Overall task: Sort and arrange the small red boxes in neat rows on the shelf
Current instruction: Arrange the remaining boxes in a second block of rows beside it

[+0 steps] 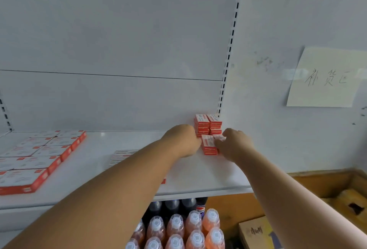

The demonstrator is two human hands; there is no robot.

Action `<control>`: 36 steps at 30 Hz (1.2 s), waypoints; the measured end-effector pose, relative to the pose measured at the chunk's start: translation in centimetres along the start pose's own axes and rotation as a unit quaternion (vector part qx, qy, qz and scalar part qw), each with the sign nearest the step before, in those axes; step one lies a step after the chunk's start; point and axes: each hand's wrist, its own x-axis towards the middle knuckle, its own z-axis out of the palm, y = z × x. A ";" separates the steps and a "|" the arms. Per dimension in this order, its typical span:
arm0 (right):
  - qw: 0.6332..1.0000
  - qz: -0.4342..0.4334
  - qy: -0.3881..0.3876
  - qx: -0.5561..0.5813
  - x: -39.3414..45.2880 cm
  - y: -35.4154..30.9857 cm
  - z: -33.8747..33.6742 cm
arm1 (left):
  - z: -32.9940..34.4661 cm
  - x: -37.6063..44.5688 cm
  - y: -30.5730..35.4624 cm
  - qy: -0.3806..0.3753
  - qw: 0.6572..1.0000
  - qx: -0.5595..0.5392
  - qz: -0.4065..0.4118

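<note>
Small red boxes with white tops are stacked in two columns [208,123] at the back right corner of the white shelf [198,177]. In front of them stands a shorter stack of small red boxes [208,145]. My left hand [183,141] touches this front stack from the left with curled fingers. My right hand [234,143] pinches a small red box [219,137] at the stack's top right. More small boxes [123,156] lie on the shelf behind my left forearm, partly hidden.
Larger flat red and white boxes [35,159] lie in rows on the shelf's left. Orange drink bottles [184,229] and dark bottles [172,207] stand below. Cardboard boxes [327,187] sit at lower right. A paper note [325,78] hangs on the wall.
</note>
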 end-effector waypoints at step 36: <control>0.840 -0.142 -0.169 0.496 -0.2 -9.4 1.7 | -4.7 -4.1 -9.9 0.165 0.780 -0.583 -0.155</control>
